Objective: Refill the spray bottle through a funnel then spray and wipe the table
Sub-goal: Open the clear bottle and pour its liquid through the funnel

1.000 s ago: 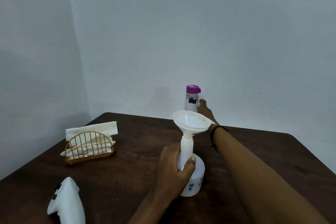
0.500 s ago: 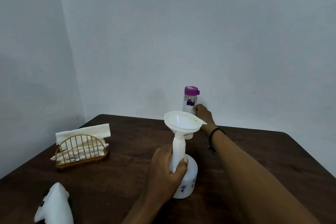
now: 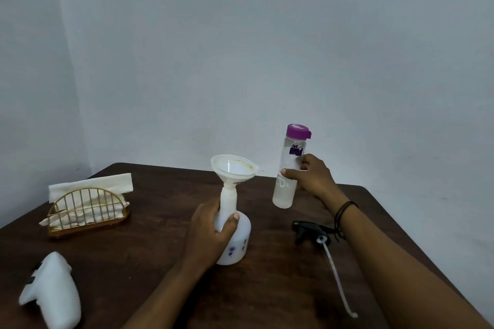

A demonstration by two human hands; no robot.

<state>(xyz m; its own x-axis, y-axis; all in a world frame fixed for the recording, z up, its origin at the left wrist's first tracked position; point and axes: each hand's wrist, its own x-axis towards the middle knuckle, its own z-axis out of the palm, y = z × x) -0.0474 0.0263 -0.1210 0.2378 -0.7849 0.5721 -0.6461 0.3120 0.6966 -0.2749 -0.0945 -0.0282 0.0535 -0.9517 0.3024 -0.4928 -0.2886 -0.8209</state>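
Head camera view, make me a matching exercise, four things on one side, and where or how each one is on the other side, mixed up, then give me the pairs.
Things:
1. funnel
2. water bottle with purple cap
3. spray trigger head
4. napkins

States:
A. lying on the table, dip tube pointing toward the near edge
B. standing in a gold wire holder
C. seated in the neck of the spray bottle, which the left hand grips
D. held off the table in the right hand, cap on

Pairs: 1-C, 2-D, 3-A, 4-B
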